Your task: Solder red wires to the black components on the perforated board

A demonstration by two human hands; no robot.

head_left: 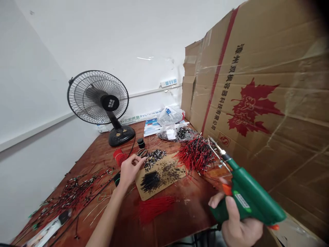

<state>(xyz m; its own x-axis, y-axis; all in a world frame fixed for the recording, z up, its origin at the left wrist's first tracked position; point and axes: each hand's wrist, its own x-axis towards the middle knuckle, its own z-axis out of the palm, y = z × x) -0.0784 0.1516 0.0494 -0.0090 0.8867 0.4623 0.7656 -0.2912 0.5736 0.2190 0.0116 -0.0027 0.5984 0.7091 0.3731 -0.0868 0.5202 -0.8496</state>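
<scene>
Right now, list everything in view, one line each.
soldering gun: one, green, raised at right
scissors: one pair, dark, mid-table
red wire bundles: two, red, mid-table and front
wire tangle: one heap, red and black, table's left
cardboard pad: one, tan, mid-table, holding black components
spool: one, red, left of scissors
canister: one, black, behind scissors
desk fan: one, black, back corner
plastic bag: one, clear, table's back
power strip: one, white, on wall
cardboard sheet: one, brown, propped right
tabletop: one, reddish-brown wood, below everything
left hand: one, beside scissors
right hand: one, gripping soldering gun

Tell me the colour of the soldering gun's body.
The soldering gun is green, shown best in the head view.
</scene>
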